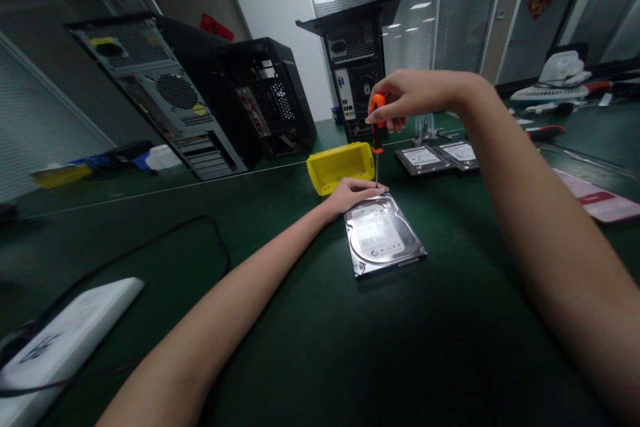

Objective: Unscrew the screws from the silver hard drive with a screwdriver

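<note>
A silver hard drive lies flat on the green table in the middle of the view. My left hand rests on its far edge, fingers laid flat and pressed against the casing. My right hand is closed round the orange handle of a small screwdriver. The screwdriver stands upright, its thin tip down at the drive's far corner, right by my left fingertips.
A yellow plastic tray sits just behind the drive. Two more hard drives lie to the right of it. Three open computer cases stand along the back. A white box and a black cable lie at the near left.
</note>
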A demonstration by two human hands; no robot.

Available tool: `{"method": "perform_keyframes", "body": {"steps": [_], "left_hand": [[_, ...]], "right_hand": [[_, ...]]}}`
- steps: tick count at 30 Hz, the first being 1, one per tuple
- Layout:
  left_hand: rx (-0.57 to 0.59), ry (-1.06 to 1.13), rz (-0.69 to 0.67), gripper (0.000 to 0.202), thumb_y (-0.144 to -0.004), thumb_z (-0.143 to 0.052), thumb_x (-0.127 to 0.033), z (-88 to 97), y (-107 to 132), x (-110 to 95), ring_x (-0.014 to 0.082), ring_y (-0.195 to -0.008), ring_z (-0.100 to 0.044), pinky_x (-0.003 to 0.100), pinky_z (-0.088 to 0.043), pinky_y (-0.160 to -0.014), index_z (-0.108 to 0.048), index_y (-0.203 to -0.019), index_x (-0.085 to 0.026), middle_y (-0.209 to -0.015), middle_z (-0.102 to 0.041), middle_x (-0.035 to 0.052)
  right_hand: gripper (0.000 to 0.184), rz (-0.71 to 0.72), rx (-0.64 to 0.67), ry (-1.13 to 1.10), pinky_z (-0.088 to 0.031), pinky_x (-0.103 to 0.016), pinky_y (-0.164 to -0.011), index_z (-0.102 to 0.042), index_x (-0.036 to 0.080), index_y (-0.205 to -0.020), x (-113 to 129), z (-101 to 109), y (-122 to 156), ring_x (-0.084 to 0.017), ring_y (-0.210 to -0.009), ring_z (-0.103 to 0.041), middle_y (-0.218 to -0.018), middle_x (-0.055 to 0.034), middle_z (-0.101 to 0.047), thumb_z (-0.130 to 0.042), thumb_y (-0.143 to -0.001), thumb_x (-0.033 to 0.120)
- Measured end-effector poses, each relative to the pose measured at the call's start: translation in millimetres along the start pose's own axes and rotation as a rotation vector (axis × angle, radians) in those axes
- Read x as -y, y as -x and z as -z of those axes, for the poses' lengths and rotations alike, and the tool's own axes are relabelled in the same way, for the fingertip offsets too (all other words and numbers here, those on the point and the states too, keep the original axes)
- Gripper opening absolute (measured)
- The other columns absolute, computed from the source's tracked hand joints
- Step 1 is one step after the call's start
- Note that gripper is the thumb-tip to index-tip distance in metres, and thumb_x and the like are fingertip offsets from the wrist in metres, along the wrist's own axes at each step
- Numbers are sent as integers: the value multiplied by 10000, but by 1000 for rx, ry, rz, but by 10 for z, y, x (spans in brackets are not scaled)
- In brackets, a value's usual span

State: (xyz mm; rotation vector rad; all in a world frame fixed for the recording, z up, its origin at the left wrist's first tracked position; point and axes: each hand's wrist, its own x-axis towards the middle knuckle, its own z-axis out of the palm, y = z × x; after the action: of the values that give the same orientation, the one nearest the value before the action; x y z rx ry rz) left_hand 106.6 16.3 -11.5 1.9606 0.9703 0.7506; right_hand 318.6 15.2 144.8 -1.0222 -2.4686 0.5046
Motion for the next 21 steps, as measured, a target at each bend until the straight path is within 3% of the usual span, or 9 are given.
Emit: {"method": "perform_keyframes", "body": {"steps": [3, 8, 12, 17, 21], "left_hand": [[-30, 88, 16, 382, -810, -559, -417, 22, -25, 20, 195, -994, -591, 290, -443, -843, -675, -1084, -178, -1168, -640, 89], [-211, 498, 41, 504, -896, -368, -493, 115, -81, 49, 203, -1074, -575, 264, -488, -808, -598, -1195, -159, -1275, -566, 100], [-291, 709, -12, 530, -939, -269, -473, 132, -93, -126, 195, -1161, -535, 244, -496, -878, -554, -1237, -139, -1250, -579, 102], [-221, 765, -106, 382, -938, -389, -239, -32, -105, -437, 164, -1202, -504, 223, -450, -971, -477, -1306, -187, -1253, -568, 59], [-138, 736, -142, 561, -786, -505, 7, -110, -80, -549, 176, -1271, -431, 232, -405, -1028, -480, -1302, -211, -1311, -516, 42]], "right_hand": [[294, 4, -9, 5, -469, -248, -599, -610, 168, -897, 5, 30, 34, -135, -700, -597, -741, -44, -624, -613, -764, 431], [285, -26, -61, 37, -463, -244, -585, -603, 158, -863, -2, 148, 143, -116, -639, -580, -709, -41, -623, -598, -774, 428], [286, -57, -54, 75, -457, -223, -584, -599, 138, -867, -32, 190, 182, -100, -631, -586, -720, -51, -633, -575, -790, 412], [292, -73, 4, 75, -448, -218, -560, -606, 146, -867, -104, 170, 131, -94, -607, -575, -685, -33, -617, -582, -778, 424], [284, -98, 40, 51, -455, -241, -556, -612, 169, -818, -156, 153, 81, -122, -640, -585, -669, -28, -604, -629, -735, 440]]}}
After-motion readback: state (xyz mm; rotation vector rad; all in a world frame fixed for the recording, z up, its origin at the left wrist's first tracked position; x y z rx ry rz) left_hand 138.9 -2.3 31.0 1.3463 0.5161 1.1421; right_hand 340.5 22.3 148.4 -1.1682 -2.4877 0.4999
